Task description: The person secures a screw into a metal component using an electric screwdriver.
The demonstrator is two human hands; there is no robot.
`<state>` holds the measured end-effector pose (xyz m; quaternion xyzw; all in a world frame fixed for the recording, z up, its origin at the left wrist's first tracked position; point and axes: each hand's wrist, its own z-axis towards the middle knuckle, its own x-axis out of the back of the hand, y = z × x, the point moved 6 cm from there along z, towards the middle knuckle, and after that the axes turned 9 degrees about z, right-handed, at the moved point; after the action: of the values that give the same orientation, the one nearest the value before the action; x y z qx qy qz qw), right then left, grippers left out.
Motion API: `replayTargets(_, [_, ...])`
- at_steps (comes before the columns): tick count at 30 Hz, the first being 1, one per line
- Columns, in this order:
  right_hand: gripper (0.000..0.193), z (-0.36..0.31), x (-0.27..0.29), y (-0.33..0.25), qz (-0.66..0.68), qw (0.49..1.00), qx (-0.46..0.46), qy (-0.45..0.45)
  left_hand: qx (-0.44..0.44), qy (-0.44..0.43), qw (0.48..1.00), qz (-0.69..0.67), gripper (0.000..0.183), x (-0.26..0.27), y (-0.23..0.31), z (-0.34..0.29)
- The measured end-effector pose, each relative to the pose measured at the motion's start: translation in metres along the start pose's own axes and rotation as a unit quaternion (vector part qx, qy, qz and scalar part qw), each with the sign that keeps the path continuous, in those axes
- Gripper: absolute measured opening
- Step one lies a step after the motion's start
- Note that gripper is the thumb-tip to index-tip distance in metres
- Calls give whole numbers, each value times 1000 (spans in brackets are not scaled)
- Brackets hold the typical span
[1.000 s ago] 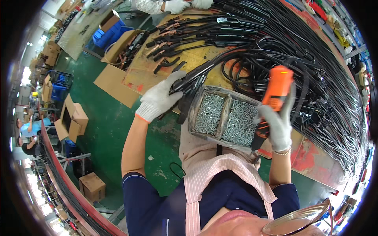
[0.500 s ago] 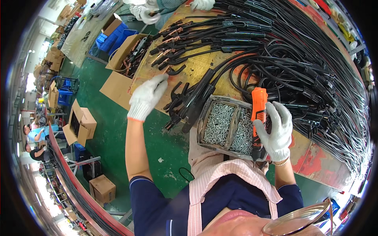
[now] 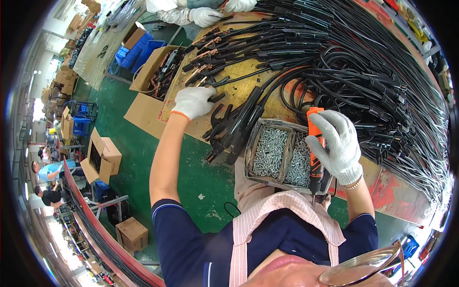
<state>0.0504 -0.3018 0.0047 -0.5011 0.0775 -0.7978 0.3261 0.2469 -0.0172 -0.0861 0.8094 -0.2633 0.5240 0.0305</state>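
My left hand, in a white knitted glove, is at the near left edge of the yellow worktable. Its fingers are curled at one end of a short black curved lever; the fingertips are partly hidden. My right hand, gloved too, is closed around an orange and black electric screwdriver, its bit pointing down toward me. Under the screwdriver stands a two-part tray of small silver screws. Black welding electrode holders with cables lie between my left hand and the tray.
More holders with copper jaws and bundled black cables cover the table's far and right sides. An open carton of parts stands at its left. Across the table are a co-worker's gloved hands. Blue crates stand beyond the carton.
My left hand has moved slightly right and curled its fingers at the black lever. My right-hand fingers have closed further over the screwdriver. The co-worker's hands have come further over the table's far edge.
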Motion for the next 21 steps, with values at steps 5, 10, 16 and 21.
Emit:
replayTargets(5, [50,51,-8,16,9,999,35,-28,0,94,984,-149,30,21,-42,0])
replayTargets(10, [45,124,-43,85,-124,987,65,-83,-61,418,896,-134,21,148,-23,-66])
replayTargets(16, [37,154,-112,141,-227,944,-17,-241,-44,497,866,-20,20,185,2,-100])
replayTargets(21, [46,155,-107,119,-43,959,56,-274,-84,531,835,119,21,164,16,-124])
